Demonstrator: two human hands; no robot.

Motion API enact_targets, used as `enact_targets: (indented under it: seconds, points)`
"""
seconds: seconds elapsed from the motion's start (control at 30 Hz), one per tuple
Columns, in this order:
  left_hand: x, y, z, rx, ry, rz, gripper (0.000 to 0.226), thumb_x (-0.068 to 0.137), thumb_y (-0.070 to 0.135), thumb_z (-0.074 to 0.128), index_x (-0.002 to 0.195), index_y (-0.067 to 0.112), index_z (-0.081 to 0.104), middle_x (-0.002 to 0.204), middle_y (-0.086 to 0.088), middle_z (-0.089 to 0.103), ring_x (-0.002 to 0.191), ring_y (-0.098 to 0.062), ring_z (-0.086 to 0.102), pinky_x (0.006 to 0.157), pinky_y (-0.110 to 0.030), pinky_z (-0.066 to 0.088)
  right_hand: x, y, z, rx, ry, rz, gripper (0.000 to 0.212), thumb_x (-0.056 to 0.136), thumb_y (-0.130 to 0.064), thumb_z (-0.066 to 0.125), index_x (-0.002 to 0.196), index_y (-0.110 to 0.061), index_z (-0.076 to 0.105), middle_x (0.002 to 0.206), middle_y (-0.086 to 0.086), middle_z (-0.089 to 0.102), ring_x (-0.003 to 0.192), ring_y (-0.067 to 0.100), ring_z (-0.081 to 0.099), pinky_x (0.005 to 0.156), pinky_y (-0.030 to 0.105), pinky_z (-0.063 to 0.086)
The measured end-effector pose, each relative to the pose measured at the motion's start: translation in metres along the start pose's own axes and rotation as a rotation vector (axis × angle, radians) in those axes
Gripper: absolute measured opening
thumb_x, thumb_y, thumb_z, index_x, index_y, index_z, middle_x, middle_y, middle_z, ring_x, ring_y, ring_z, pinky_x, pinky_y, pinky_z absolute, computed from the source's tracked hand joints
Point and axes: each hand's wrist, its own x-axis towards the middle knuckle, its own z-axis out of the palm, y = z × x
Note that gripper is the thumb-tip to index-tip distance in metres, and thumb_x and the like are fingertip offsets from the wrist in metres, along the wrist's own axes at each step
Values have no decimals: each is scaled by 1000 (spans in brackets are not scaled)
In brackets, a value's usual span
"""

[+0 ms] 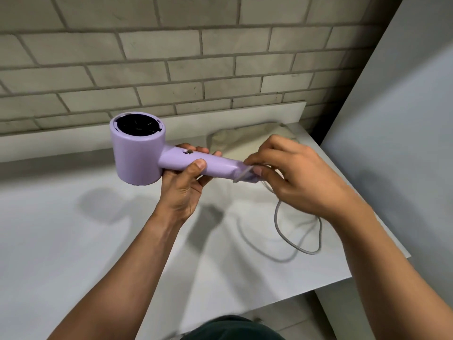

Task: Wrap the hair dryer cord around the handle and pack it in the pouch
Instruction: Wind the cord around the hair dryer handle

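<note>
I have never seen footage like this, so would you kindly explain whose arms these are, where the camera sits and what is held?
There is no machine: these are a person's bare arms, filmed by one wide camera worn on the head, looking down. The left hand holds the lilac hair dryer by its handle above a white table. The right hand pinches the grey cord at the handle's end; the rest hangs in a loop below. A cream pouch lies on the table behind, near the brick wall.

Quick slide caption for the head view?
Left hand holds the lilac hair dryer by its handle; right hand pinches the cord across the handle's end.
</note>
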Motion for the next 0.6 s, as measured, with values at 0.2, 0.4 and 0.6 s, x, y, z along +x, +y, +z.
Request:
enact_targets:
  seconds: [0.2,0.4,0.6]
  points:
    - [-3,3,1,20,-28,-38,69,55,32,101,104,16,55,100,-1,72,111,-37,72,88,-43,59,16,17,8,114,-35,89,18,100,-19,64,115,-24,75,102,-12,64,91,2,58,78,5,37]
    - [-2,3,0,21,-20,-42,67,57,30,100,104,15,55,100,-2,73,110,-38,72,87,-44,59,14,21,29,61,-56,149,20,102,-29,62,118,-31,74,108,-7,56,100,15,51,85,7,33]
    - [6,-4,0,61,-3,-40,45,71,9,81,105,13,53,98,-4,72,109,-40,72,84,-46,60,7,24,36,82,-198,218,36,102,-28,48,134,-34,63,111,-7,55,107,15,55,92,36,48]
